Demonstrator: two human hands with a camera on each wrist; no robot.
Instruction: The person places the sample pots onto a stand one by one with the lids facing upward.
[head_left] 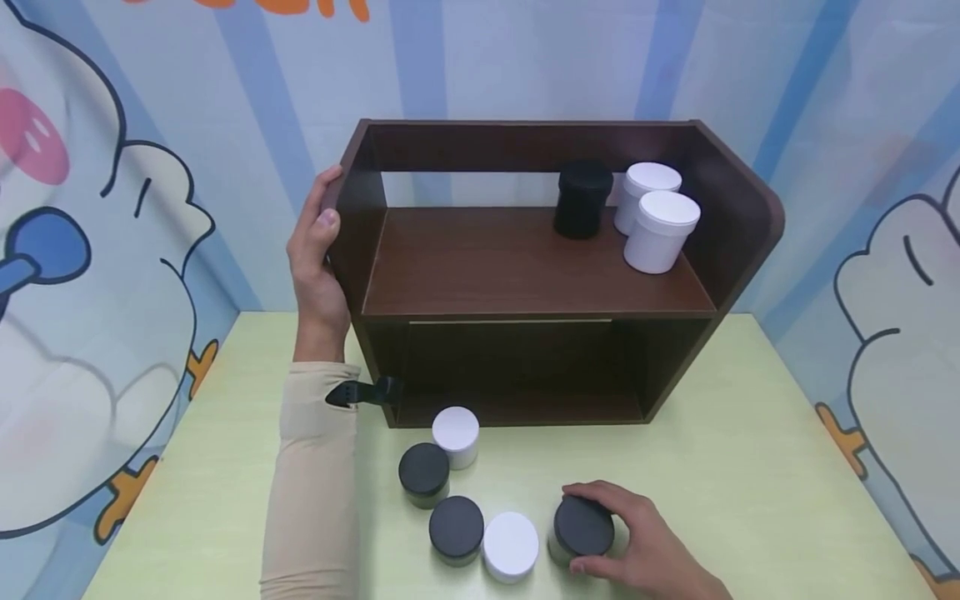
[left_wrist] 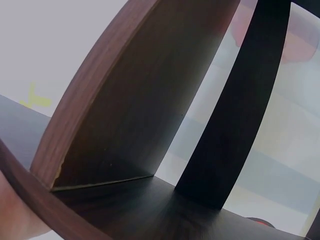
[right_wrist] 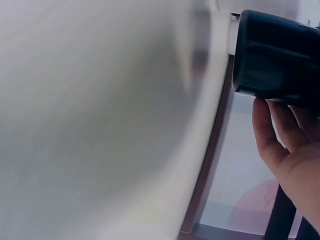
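My left hand (head_left: pixel 315 250) rests against the outer face of the left side panel of a dark brown wooden shelf unit (head_left: pixel 525 267). Its thumb lies near the front edge; some fingertips are hidden. My right hand (head_left: pixel 637 542) grips a black-lidded jar (head_left: pixel 583 527) at the front, thumb on the near side and fingers on the far side. The right wrist view shows this dark jar (right_wrist: pixel 277 57) close up. Left of it stand a white jar (head_left: pixel 511 546), a black-lidded jar (head_left: pixel 457 530), another black-lidded jar (head_left: pixel 424 473) and a white jar (head_left: pixel 456 435).
On the upper shelf, toward the right, stand a black jar (head_left: pixel 582 200) and two white jars (head_left: pixel 660 232). The lower compartment (head_left: pixel 517 367) opens toward me. Pale yellow tabletop (head_left: pixel 757 467) extends on both sides, with a printed cartoon backdrop (head_left: pixel 510 58) behind.
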